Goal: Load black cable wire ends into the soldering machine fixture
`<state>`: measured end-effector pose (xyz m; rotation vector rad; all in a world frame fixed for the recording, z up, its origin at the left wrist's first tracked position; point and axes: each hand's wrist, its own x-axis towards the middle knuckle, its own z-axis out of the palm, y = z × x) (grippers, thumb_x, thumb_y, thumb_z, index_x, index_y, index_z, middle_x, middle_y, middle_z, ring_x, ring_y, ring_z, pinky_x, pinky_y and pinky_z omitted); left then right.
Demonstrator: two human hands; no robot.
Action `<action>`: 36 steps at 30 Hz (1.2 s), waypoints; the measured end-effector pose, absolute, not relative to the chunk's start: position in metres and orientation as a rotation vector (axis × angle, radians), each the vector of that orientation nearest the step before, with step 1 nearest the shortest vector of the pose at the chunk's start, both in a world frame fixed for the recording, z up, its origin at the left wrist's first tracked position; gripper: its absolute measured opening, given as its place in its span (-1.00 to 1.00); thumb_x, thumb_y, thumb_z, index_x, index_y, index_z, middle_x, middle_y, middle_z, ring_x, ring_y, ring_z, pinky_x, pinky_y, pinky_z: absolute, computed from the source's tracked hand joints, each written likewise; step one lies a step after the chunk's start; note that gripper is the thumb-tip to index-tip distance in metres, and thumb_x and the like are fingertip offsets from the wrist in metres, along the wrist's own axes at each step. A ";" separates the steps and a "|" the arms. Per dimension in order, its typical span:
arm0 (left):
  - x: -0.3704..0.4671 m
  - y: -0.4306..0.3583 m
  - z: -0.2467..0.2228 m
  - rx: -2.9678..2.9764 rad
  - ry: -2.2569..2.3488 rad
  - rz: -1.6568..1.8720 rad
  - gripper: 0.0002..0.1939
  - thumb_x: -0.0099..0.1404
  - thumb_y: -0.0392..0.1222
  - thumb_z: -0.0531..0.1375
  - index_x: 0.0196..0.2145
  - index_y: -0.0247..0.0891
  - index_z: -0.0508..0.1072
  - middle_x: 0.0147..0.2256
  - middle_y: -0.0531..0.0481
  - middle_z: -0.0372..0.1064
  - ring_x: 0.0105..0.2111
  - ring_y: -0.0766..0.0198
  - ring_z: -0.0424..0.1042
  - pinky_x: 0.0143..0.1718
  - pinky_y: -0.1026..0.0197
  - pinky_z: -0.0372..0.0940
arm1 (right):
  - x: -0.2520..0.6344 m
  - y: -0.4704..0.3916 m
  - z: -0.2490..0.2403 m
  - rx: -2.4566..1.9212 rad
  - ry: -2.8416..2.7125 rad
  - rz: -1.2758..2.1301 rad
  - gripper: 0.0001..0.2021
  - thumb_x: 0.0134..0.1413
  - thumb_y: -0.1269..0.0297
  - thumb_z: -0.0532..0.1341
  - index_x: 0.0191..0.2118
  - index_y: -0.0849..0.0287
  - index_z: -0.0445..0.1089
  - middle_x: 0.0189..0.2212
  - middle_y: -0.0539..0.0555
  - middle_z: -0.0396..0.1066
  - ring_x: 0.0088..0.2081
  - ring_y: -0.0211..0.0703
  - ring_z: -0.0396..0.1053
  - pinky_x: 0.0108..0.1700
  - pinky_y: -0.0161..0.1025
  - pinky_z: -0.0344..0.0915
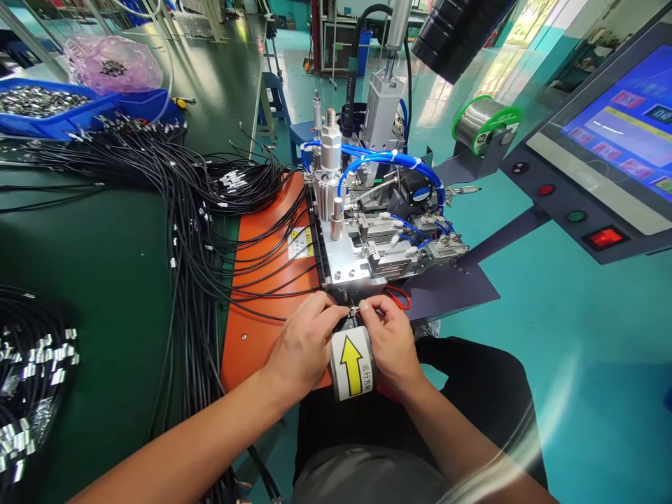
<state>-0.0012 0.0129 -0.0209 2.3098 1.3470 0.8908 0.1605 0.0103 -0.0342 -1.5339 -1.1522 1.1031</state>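
My left hand point(309, 337) is closed in a pinch at the front of the bench machine point(346, 262), where a black cable point(262, 312) runs in under its fingers. Facing it, my right hand point(391, 341) pinches with thumb and forefinger at a tiny metallic part point(354, 309); the fingertips mostly hide it. Both sets of fingertips nearly meet over a narrow dark track. Just below them is a white label with a yellow arrow point(351, 364), on a rounded guide between my wrists. Several more black cables lead into the machine's left side.
An orange plate point(257, 343) lies left of the machine. Bundled black cables point(183, 182) cover the green table point(115, 259). A blue tray point(57, 126) of small metal parts stands at the back left. On the right are a wire spool point(480, 124) and a control screen point(624, 133).
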 end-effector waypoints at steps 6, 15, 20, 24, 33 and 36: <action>0.000 0.013 -0.019 2.317 1.354 0.890 -0.73 0.32 -0.45 0.07 -0.14 -0.26 0.48 -0.27 -0.06 0.31 -0.26 0.25 0.33 -0.27 0.23 0.30 | 0.160 0.010 -0.030 -1.569 -1.153 1.088 -0.75 0.17 0.07 0.18 -0.35 0.17 0.39 -0.47 -0.01 0.38 -0.48 -0.25 0.24 -0.41 -0.30 0.18; 0.000 0.014 -0.019 2.355 1.353 0.876 -0.70 0.31 -0.48 0.04 -0.13 -0.25 0.47 -0.25 -0.06 0.30 -0.24 0.23 0.32 -0.25 0.21 0.31 | 0.158 0.011 -0.034 -1.559 -1.140 1.075 -0.74 0.18 0.07 0.17 -0.36 0.16 0.39 -0.46 -0.01 0.39 -0.46 -0.24 0.26 -0.39 -0.30 0.19; -0.001 0.014 -0.020 2.374 1.358 0.830 -0.67 0.30 -0.49 0.03 -0.11 -0.25 0.47 -0.23 -0.08 0.30 -0.22 0.20 0.31 -0.22 0.18 0.31 | 0.159 0.010 -0.034 -1.581 -1.161 1.052 -0.74 0.19 0.08 0.16 -0.36 0.16 0.39 -0.46 -0.01 0.40 -0.45 -0.23 0.28 -0.36 -0.29 0.21; -0.001 0.013 -0.018 2.424 1.366 0.819 -0.65 0.27 -0.52 0.03 -0.13 -0.25 0.48 -0.24 -0.09 0.29 -0.22 0.18 0.28 -0.23 0.17 0.30 | 0.159 0.010 -0.034 -1.591 -1.167 1.061 -0.75 0.19 0.07 0.16 -0.36 0.16 0.37 -0.46 -0.01 0.39 -0.46 -0.23 0.28 -0.36 -0.28 0.22; -0.002 0.014 -0.010 2.552 1.429 0.651 -0.74 0.29 -0.44 0.11 -0.16 -0.21 0.51 -0.27 -0.08 0.29 -0.24 0.14 0.22 -0.22 0.09 0.24 | 0.163 0.008 -0.035 -1.550 -1.077 1.169 -0.69 0.14 -0.01 0.19 -0.35 0.17 0.41 -0.47 0.01 0.40 -0.45 -0.20 0.29 -0.41 -0.28 0.23; -0.002 0.013 -0.009 2.550 1.421 0.656 -0.76 0.30 -0.41 0.11 -0.17 -0.22 0.51 -0.28 -0.08 0.28 -0.26 0.15 0.21 -0.24 0.11 0.24 | 0.169 0.003 -0.032 -1.504 -1.078 1.252 -0.64 0.12 -0.06 0.20 -0.36 0.18 0.45 -0.50 0.03 0.40 -0.48 -0.19 0.28 -0.47 -0.29 0.19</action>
